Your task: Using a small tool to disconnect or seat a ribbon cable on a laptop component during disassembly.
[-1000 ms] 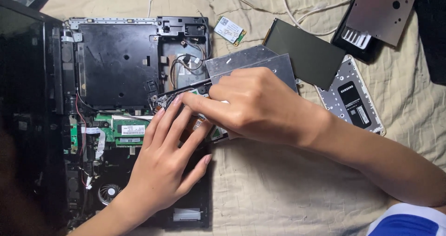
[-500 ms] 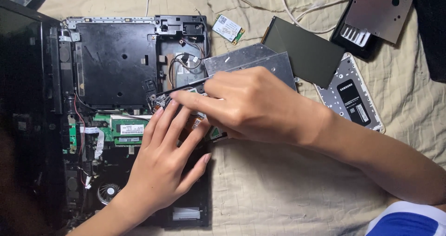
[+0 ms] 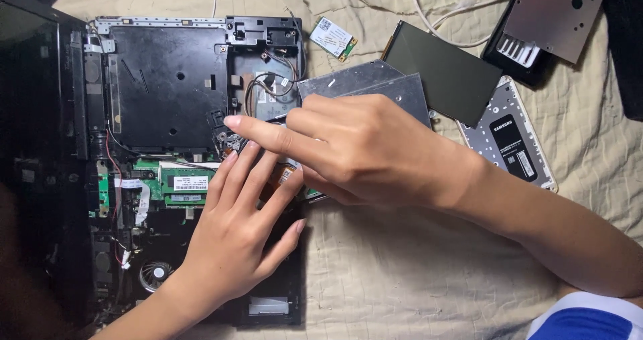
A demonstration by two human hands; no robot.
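Head view: left hand (image 3: 234,246) spread flat, fingers resting on the opened laptop chassis (image 3: 167,92) at 9 o'clock. Right hand (image 3: 362,152) crosses above it, index finger extended toward 9, touching the board beside the green memory module (image 3: 187,183); grey metal drive caddy (image 3: 375,86) at 1 o'clock of it

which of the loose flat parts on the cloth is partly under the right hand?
The grey metal plate: the right hand covers its lower part. The dark panel and small green card lie uncovered.

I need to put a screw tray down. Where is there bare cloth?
Bare cloth lies below the right hand, between the open laptop base and the right forearm. The top right is crowded: dark panel, silver drive, metal plate, cables.
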